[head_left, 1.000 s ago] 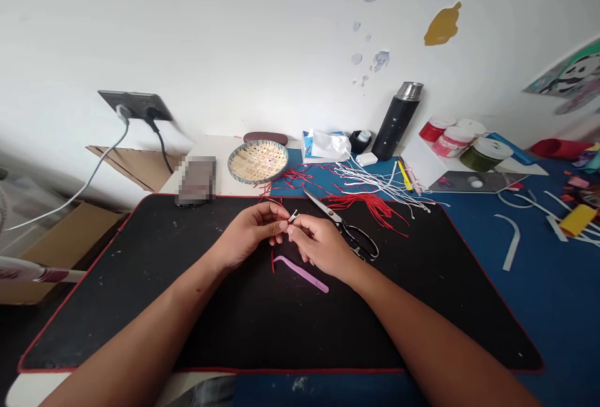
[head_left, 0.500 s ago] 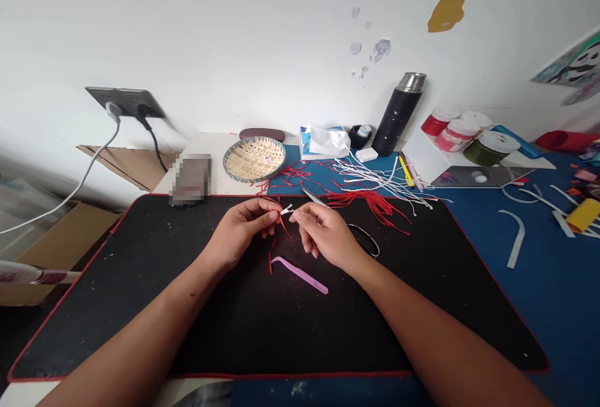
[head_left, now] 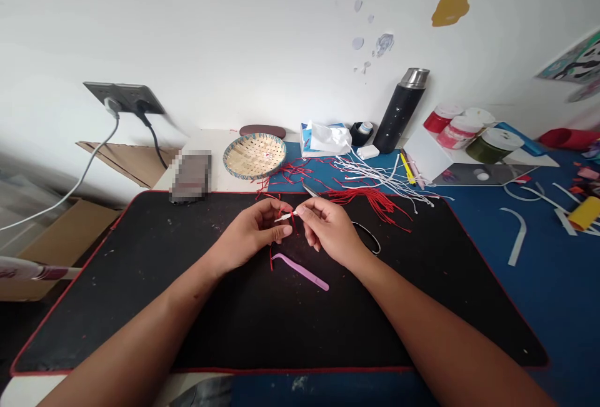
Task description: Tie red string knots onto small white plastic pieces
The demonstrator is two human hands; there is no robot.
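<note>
Above the black mat [head_left: 262, 332], my two hands meet over a small piece of work in white and red cord. My right hand [head_left: 330, 229] pinches the white cord [head_left: 285, 216] between thumb and index finger, near a short red cord [head_left: 294, 222]. My left hand [head_left: 253, 229] curls around the left side, its index fingertip against the red strand and its thumb a little below the white end. Just how the strands cross is too small to tell. Below the hands lie purple tweezers [head_left: 302, 271], their curved tip by a loose red cord piece [head_left: 270, 259].
Scissors [head_left: 310, 190] and a black-and-white loop [head_left: 375, 241] lie partly behind my right hand. Red cords [head_left: 375, 204] and white cords [head_left: 382, 175] spread at the back. Also there are a woven basket [head_left: 253, 160], a tissue pack [head_left: 328, 137], a black flask [head_left: 400, 113] and several jars [head_left: 494, 144].
My right hand has come left to the cord and now pinches it. The left thumb has shifted right and down, and the white piece has turned flatter.
</note>
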